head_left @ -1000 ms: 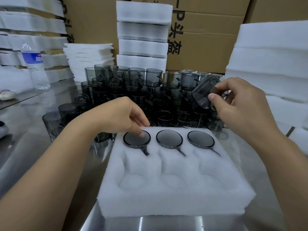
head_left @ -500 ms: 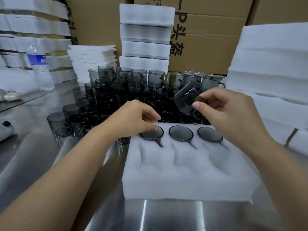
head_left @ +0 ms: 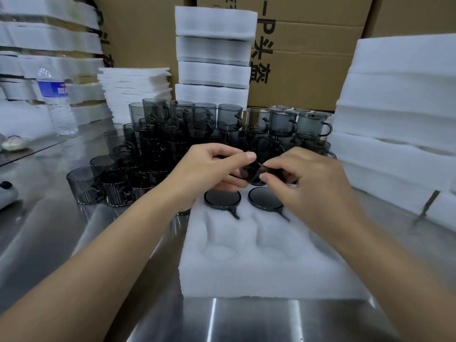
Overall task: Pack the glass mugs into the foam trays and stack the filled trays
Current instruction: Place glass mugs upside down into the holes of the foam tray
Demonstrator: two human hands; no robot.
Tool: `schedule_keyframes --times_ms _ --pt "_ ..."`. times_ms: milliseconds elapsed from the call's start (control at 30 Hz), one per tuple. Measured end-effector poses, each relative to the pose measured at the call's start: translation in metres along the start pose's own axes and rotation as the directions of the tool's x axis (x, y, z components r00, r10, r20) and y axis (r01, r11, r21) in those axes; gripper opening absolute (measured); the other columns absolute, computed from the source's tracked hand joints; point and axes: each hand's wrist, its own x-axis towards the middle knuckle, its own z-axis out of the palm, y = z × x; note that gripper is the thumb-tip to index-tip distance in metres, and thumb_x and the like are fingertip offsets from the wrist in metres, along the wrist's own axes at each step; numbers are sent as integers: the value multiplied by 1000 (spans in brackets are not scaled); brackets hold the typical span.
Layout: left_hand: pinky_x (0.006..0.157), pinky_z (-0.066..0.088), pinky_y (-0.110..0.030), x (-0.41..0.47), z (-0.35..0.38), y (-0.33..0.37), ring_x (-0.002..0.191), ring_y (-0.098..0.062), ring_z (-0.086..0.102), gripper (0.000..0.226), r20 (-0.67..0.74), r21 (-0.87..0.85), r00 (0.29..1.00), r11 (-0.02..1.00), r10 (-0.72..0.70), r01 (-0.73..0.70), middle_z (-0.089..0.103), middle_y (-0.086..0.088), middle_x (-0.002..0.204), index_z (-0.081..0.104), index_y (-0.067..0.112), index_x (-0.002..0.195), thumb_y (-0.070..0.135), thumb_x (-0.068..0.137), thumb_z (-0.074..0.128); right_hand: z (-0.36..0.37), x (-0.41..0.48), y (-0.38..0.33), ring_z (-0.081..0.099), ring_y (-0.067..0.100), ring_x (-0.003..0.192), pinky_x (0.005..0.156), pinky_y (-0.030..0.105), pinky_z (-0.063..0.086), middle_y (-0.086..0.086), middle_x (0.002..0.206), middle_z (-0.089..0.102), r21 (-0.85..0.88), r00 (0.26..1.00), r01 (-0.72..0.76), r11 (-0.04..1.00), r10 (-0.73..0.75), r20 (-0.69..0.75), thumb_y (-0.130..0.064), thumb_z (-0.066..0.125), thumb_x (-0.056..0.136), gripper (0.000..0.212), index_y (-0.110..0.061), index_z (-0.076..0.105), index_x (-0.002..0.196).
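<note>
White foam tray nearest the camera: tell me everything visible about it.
The white foam tray is a thick rectangular block of soft-looking foam, lying flat on the steel table. Its top has moulded round pockets with handle slots. Two smoky grey glass mugs sit upside down in the back row, handles in slots; the front pockets in view are empty. The left hand and right hand hold another mug near its back edge; the right forearm hides its right side.
</note>
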Motion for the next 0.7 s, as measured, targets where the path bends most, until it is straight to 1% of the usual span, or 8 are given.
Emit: schedule_keyframes --times_ms 133,200,267,367,400,500,600,700 --pt "62 60 -30 2 1 -5 79 -18 73 13 0 -27 999 999 -38 38 75 -5 86 72 26 90 29 78 74 2 -2 0 59 14 65 62 23 45 1 87 67 -6 999 34 999 -34 -13 -9 77 77 13 -11 75 89" --pt "57 57 -27 3 2 -5 82 -18 73 15 -5 -67 999 997 -46 45 73 -8 94 70 21 97 22 82 69 3 -3 -2 56 11 67 60 26 47 0 101 62 13 999 38 999 -38 -19 -13 73 79 18 -15 73 97" --pt "54 53 -21 3 3 -5 83 -18 73 18 -12 -125 998 991 -55 53 74 -11 96 67 16 101 18 84 64 3 -3 -3 54 6 68 60 27 50 -7 110 49 69 1000 -2 998 3 -24 -19 67 79 33 -21 66 111" --pt "55 52 -20 3 1 -5 86 -17 73 22 -13 -190 998 980 -57 54 74 -7 98 65 17 106 13 84 63 1 -1 -2 58 5 73 65 29 53 -19 110 36 179 992 -116 977 122 -21 -26 65 76 51 -31 52 125" --pt "56 52 -19 3 -1 -5 88 -16 72 25 -2 -202 998 978 -59 57 74 -4 98 64 18 108 12 84 63 1 -1 -1 58 4 75 67 31 53 -20 109 35 204 988 -147 968 152 -7 -27 66 76 54 -32 50 127" --pt "54 51 -18 4 -4 -4 90 -13 72 29 49 -236 996 968 -77 86 75 0 97 61 20 112 10 85 61 3 -1 2 58 4 80 73 33 53 -24 117 38 245 976 -216 945 212 43 -25 72 79 58 -34 47 130" --pt "54 51 -17 4 -6 -4 90 -13 71 29 79 -265 992 958 -94 112 75 -1 98 61 18 114 9 87 59 6 -2 3 59 2 83 74 29 50 -25 117 40 250 974 -228 941 215 77 -26 70 81 58 -35 44 132" --pt "55 52 -17 4 -6 -4 91 -15 71 28 88 -267 991 956 -100 121 74 -2 102 61 17 114 9 88 57 7 -3 3 59 -1 85 71 20 44 -25 118 44 251 973 -225 941 207 97 -27 68 83 56 -35 43 132"
